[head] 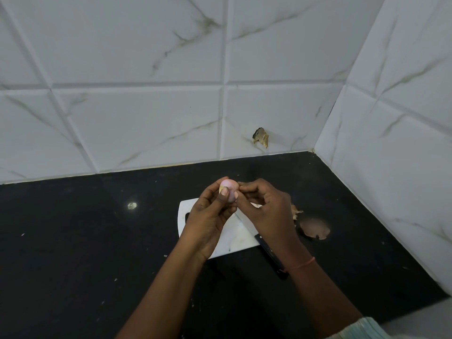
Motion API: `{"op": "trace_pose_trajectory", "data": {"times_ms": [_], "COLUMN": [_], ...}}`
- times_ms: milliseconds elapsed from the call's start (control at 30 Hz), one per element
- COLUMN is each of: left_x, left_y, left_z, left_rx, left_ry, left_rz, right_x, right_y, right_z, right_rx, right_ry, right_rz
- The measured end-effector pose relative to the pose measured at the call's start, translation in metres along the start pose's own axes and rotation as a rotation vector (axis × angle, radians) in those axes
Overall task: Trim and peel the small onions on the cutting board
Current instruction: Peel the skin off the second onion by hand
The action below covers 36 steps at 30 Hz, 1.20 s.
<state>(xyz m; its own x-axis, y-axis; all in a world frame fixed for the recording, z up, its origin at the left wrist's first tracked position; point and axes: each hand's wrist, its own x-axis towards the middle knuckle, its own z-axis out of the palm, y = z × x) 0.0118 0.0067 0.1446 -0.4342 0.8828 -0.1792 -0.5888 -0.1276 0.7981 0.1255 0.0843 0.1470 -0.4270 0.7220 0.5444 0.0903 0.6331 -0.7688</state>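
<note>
A small pink onion [229, 185] is held up just above the centre of the frame, pinched between the thumb and fingertips of the left hand [210, 216]. The fingers of that hand are curled closed around the lower part of the onion, so that only its rounded, pale top is seen. The right hand [265, 206] is brought in from the right, and its fingertips are pressed against the right side of the onion, closed in a pinch at the skin; whether a flake of skin is actually gripped cannot be told. A thin orange thread [302, 264] is worn around the right wrist.

Below the hands, a white cutting board [234, 238] is laid on the black bench [97, 241], largely hidden by both hands. A knife with a dark handle [270, 254] is seen at the lower right corner of the board, partly covered by the right forearm. To the right of the board, dry onion skins [315, 228] lie on the bench, with a paler scrap [296, 211] just above them. White marble-patterned tiles [146, 69] fill the upper half of the frame, and a chipped hole [261, 137] is seen in one tile right of centre.
</note>
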Motion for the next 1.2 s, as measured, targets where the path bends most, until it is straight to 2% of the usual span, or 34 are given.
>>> {"op": "trace_pose_trajectory", "data": {"times_ms": [633, 867, 1033, 1200], "left_x": [-0.004, -0.004, -0.005, -0.004], "left_y": [0.002, 0.001, 0.002, 0.003], "left_z": [0.000, 0.001, 0.002, 0.001], "left_rx": [-0.054, 0.016, 0.113, 0.133], "left_ry": [0.045, 0.053, 0.062, 0.064], "left_rz": [0.035, 0.035, 0.058, 0.013], "right_x": [-0.006, -0.003, 0.001, 0.004], "right_y": [0.002, 0.001, 0.007, 0.008], "right_z": [0.007, 0.005, 0.004, 0.002], "right_rx": [-0.121, -0.169, -0.278, -0.326], "right_ry": [-0.005, -0.021, -0.119, -0.146], "right_rz": [-0.051, -0.057, -0.069, -0.070]}}
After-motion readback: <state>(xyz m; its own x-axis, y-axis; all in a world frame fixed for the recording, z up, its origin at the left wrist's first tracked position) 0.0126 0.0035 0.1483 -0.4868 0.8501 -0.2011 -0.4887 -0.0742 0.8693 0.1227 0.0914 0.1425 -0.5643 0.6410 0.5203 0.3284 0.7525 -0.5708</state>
